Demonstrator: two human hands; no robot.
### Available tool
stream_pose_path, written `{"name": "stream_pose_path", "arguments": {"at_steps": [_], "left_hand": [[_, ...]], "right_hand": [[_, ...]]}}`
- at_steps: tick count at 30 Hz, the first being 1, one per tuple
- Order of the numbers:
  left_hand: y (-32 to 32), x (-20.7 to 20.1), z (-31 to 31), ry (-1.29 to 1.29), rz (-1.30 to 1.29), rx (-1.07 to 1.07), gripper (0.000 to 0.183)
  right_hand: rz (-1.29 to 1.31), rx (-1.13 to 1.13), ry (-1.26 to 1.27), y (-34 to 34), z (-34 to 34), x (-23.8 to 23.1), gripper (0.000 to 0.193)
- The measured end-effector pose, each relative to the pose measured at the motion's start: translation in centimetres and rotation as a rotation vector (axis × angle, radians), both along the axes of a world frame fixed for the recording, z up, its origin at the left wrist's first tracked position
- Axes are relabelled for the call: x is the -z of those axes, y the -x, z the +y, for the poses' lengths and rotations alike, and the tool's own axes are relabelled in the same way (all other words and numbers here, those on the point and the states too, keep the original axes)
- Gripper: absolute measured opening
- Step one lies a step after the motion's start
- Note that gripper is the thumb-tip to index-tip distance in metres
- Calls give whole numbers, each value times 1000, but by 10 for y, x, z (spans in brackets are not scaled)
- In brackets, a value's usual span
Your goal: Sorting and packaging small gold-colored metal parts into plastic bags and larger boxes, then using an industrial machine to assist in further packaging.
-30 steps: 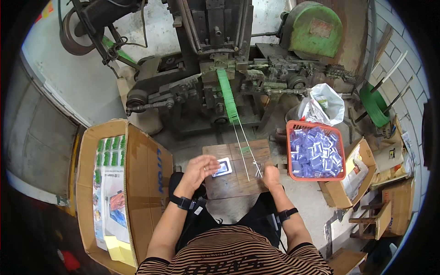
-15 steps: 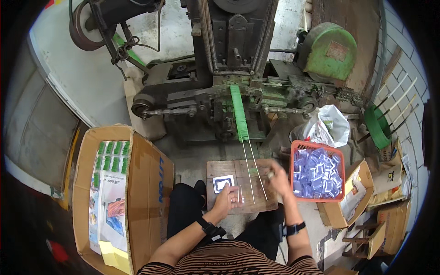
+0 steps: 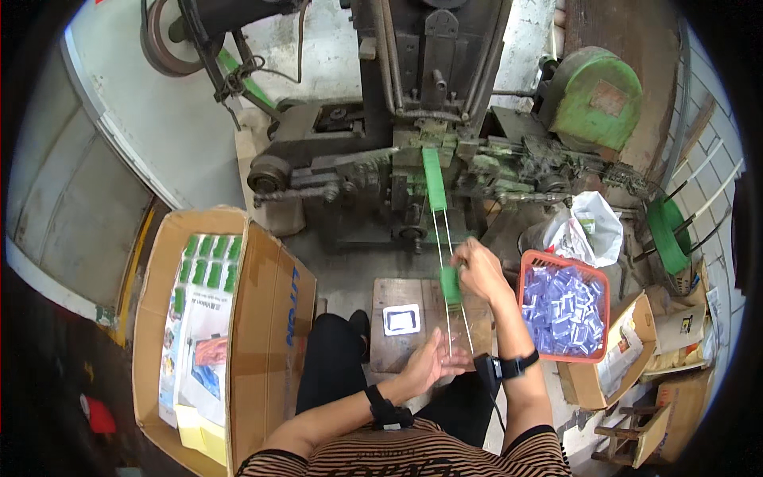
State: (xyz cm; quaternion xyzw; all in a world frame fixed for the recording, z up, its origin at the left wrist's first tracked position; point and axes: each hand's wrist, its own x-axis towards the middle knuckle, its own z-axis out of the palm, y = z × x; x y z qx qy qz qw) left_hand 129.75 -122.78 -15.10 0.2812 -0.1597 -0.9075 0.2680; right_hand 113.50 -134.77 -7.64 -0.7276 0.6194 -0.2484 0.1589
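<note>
Two thin parallel rods (image 3: 443, 238) slope down toward me from the dark machine (image 3: 433, 75). A long stack of thin green pieces (image 3: 434, 179) sits on their upper part, and a short green stack (image 3: 451, 286) sits lower down. My right hand (image 3: 482, 272) has its fingers curled at the upper end of this short stack. Near the rods' lower ends, my left hand (image 3: 427, 364) is open with fingers stretched toward them. A white-bordered rectangular card or case (image 3: 402, 319) lies on the wooden board (image 3: 386, 358) left of the rods.
On the right stands a red basket (image 3: 606, 318) of clear bluish plastic cases (image 3: 563, 314), beside a white plastic bag (image 3: 598, 229) and an open carton (image 3: 580, 385). A large cardboard box (image 3: 266, 318) at left holds packs of green pieces (image 3: 211, 262). A green wire spool (image 3: 668, 234) stands far right.
The long green stack is shorter, and a separate short stack now sits lower on the rods by my right hand. My left hand has moved right, away from the white-bordered piece. The view has shifted.
</note>
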Motion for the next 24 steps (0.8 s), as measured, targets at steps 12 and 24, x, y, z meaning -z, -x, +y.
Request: {"name": "stream_pose_path", "arguments": {"at_steps": [12,24], "left_hand": [[11,-10,-12,58,1,-167,57],[10,-9,-5,12,-46,-203,54]], "right_hand": [[-547,-7,-324,1,88,20,14],[83,47,-28,-13,-47,-14,78]]}}
